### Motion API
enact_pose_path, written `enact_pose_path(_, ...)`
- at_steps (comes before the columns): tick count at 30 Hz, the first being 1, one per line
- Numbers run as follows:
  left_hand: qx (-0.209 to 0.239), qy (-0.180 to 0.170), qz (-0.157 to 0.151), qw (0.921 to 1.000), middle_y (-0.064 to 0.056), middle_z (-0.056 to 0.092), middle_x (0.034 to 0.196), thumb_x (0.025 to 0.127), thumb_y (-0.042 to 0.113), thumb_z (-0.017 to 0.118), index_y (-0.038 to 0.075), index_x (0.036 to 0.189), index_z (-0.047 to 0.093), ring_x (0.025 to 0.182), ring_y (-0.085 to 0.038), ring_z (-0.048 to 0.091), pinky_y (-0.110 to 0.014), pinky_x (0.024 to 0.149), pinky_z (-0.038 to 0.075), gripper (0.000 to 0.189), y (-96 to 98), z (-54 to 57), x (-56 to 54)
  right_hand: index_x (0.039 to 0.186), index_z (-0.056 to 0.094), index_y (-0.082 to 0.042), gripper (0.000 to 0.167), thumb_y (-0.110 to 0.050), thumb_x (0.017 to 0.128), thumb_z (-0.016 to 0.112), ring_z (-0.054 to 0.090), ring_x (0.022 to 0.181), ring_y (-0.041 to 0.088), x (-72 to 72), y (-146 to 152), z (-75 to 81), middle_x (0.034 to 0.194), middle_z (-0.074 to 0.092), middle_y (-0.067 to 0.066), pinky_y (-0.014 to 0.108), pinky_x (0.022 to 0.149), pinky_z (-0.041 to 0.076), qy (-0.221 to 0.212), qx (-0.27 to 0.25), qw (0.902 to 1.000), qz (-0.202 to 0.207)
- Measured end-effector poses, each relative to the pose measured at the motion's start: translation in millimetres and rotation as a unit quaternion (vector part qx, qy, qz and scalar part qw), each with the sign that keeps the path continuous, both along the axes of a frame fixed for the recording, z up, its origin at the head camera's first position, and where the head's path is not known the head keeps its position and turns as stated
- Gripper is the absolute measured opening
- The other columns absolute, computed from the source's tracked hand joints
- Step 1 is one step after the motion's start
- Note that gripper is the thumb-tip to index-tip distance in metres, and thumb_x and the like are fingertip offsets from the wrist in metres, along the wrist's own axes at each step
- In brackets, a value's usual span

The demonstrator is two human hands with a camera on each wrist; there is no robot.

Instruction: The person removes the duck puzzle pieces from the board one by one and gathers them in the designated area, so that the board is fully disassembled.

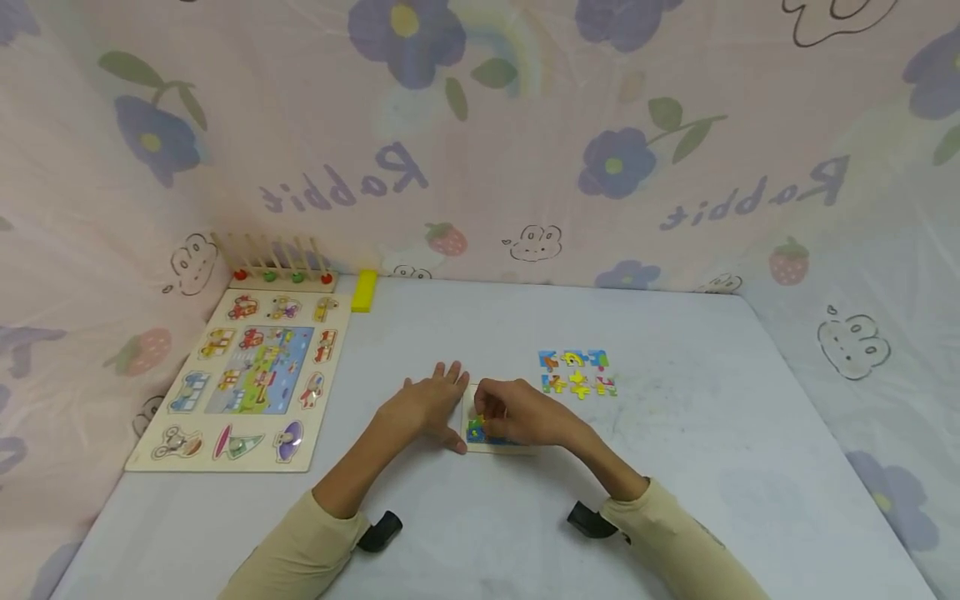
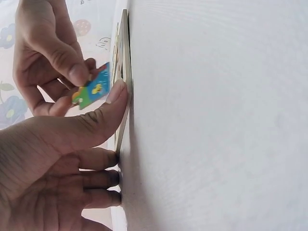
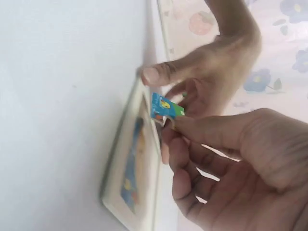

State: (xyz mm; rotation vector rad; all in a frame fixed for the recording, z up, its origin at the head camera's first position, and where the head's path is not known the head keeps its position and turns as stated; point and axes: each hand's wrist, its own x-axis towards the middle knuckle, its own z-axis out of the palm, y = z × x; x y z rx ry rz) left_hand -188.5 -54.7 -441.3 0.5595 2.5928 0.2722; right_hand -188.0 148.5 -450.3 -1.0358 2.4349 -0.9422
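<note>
A small wooden puzzle tray (image 1: 510, 450) lies on the table in front of me. My left hand (image 1: 423, 408) rests at its left edge with the fingers spread; in the left wrist view the thumb (image 2: 118, 94) touches the tray's edge. Above the tray my right hand (image 1: 528, 412) pinches a jigsaw piece (image 2: 94, 89) between thumb and fingers. The piece is blue and green with a yellow figure, and it is tilted in the right wrist view. Blue printed pieces or a picture show inside the tray frame (image 3: 115, 195); my right hand hides part of it in the head view.
Several loose jigsaw pieces (image 1: 577, 373) lie in two rows beyond the tray, to the right. At left is a large wooden peg puzzle board (image 1: 318, 425), with a peg rack with red and green beads (image 1: 281, 279) behind it. A yellow block (image 1: 363, 291) lies by the back wall.
</note>
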Motion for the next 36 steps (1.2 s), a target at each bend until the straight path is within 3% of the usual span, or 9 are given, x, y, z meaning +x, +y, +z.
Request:
enact_pose_path(6, -0.003, 0.001, -0.003, 1.0000, -0.016, 0.019, 0.176, 0.078, 0.043, 0.092, 0.006, 0.164, 0.032, 0.163, -0.039, 0.022, -0.071, 0.121, 0.032, 0.112, 1.3, -0.9, -0.7, 0.106, 0.063, -0.007, 0.012, -0.002, 0.097, 0.070, 0.061, 0.080, 0.006, -0.7, 24.2, 14.0, 0.089, 0.072, 0.005, 0.021, 0.072, 0.054, 0.012, -0.017, 0.9978, -0.064)
enact_pose_path(11, -0.001, 0.006, -0.002, 1.0000, -0.015, 0.019, 0.176, 0.077, 0.041, 0.093, 0.005, 0.164, 0.032, 0.163, -0.038, 0.021, -0.071, 0.122, 0.031, 0.112, 4.2, -1.0, 0.2, 0.107, 0.064, -0.004, 0.012, 0.001, 0.097, 0.068, 0.063, 0.080, 0.013, -3.8, 63.0, 22.4, 0.088, 0.071, 0.007, 0.023, 0.069, 0.052, 0.042, -0.016, 0.9908, -0.128)
enact_pose_path(14, 0.000, 0.005, 0.002, 1.0000, -0.015, 0.019, 0.176, 0.077, 0.040, 0.093, 0.005, 0.164, 0.032, 0.163, -0.037, 0.020, -0.071, 0.122, 0.030, 0.112, 4.5, -1.3, 1.2, 0.107, 0.064, -0.001, 0.013, 0.005, 0.095, 0.067, 0.065, 0.079, 0.020, -4.4, 83.6, 22.1, 0.088, 0.071, 0.009, 0.023, 0.067, 0.052, 0.034, -0.010, 0.9870, -0.157)
enact_pose_path(19, -0.004, 0.003, 0.008, 1.0000, -0.015, 0.019, 0.176, 0.076, 0.039, 0.094, 0.004, 0.163, 0.032, 0.163, -0.037, 0.021, -0.071, 0.123, 0.030, 0.112, 2.7, -0.3, 2.5, 0.104, 0.065, 0.000, 0.014, 0.009, 0.093, 0.068, 0.065, 0.076, 0.018, -3.9, 97.3, 7.8, 0.088, 0.073, 0.010, 0.021, 0.066, 0.050, -0.007, 0.004, 0.9882, -0.153)
enact_pose_path(24, -0.001, 0.005, 0.007, 1.0000, -0.016, 0.019, 0.176, 0.076, 0.038, 0.094, 0.004, 0.163, 0.032, 0.163, -0.038, 0.021, -0.072, 0.122, 0.030, 0.112, 1.8, 0.3, 3.3, 0.105, 0.065, 0.001, 0.013, 0.006, 0.093, 0.068, 0.061, 0.077, 0.012, -4.2, 95.0, -7.2, 0.090, 0.072, 0.010, 0.022, 0.068, 0.048, -0.017, 0.020, 0.9861, -0.164)
enact_pose_path(28, -0.001, 0.009, 0.001, 1.0000, -0.015, 0.019, 0.176, 0.077, 0.039, 0.093, 0.004, 0.163, 0.032, 0.163, -0.038, 0.021, -0.071, 0.122, 0.030, 0.111, 2.7, -0.3, 3.0, 0.108, 0.063, 0.002, 0.016, 0.004, 0.093, 0.069, 0.059, 0.077, 0.013, -4.4, 93.7, -10.1, 0.089, 0.070, 0.011, 0.023, 0.066, 0.047, -0.022, 0.042, 0.9786, -0.200)
enact_pose_path(36, -0.009, 0.010, 0.004, 0.9999, -0.015, 0.020, 0.175, 0.077, 0.040, 0.093, 0.005, 0.163, 0.033, 0.163, -0.038, 0.021, -0.071, 0.122, 0.031, 0.111, 1.7, -1.6, 2.2, 0.106, 0.062, 0.002, 0.016, 0.003, 0.093, 0.071, 0.058, 0.076, 0.014, -5.7, 89.2, -12.0, 0.090, 0.070, 0.011, 0.024, 0.065, 0.046, -0.025, 0.055, 0.9743, -0.217)
